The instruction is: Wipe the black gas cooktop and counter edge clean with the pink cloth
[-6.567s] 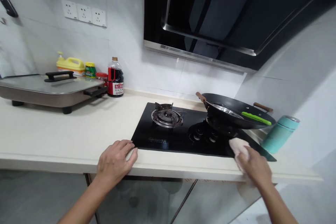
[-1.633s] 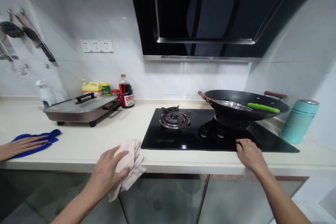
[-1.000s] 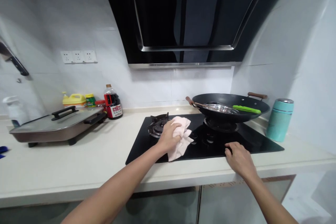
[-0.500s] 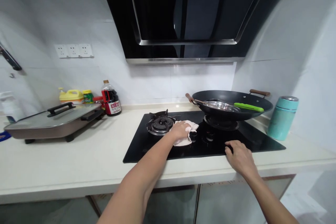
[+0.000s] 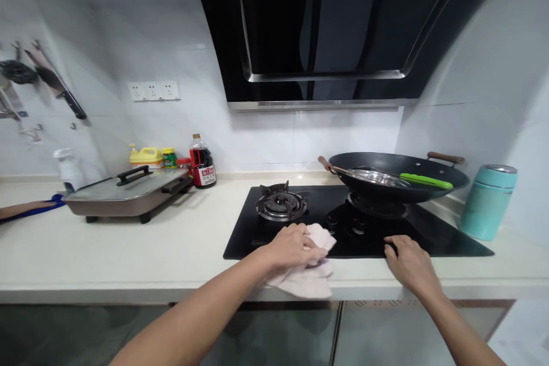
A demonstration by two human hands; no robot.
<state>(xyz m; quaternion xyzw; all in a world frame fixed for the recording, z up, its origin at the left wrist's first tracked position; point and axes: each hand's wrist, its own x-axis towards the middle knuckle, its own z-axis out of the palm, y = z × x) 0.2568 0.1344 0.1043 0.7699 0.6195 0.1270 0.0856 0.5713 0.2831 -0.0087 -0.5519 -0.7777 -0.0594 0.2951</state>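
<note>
A pale pink cloth (image 5: 306, 281) is bunched under my left hand (image 5: 295, 249), whose fingers close on it at the front edge of the black gas hob (image 5: 240, 243). Part of the cloth spreads over the counter's front edge. Behind that hand is the bare left burner (image 5: 282, 204), with the control knobs (image 5: 358, 225) to the right. My right hand (image 5: 412, 263) rests on the hob's front edge, holding nothing, thumb apart from the loosely bent fingers. A black wok (image 5: 386, 163) sits on the right burner with a metal strainer (image 5: 377, 177) and a green-handled utensil (image 5: 426, 181) inside.
A turquoise flask (image 5: 488, 203) stands right of the hob. On the left are a lidded electric pan (image 5: 124, 206), a soy sauce bottle (image 5: 203, 163) and a white spray bottle (image 5: 68, 170). Another person's hand (image 5: 32, 206) touches a blue cloth (image 5: 54, 202) at far left. The range hood (image 5: 326, 28) overhangs.
My left hand has drawn the cloth from beside the left burner toward me, to the front edge. The view has turned left, bringing another person's hand into sight. My right hand stays at the hob edge.
</note>
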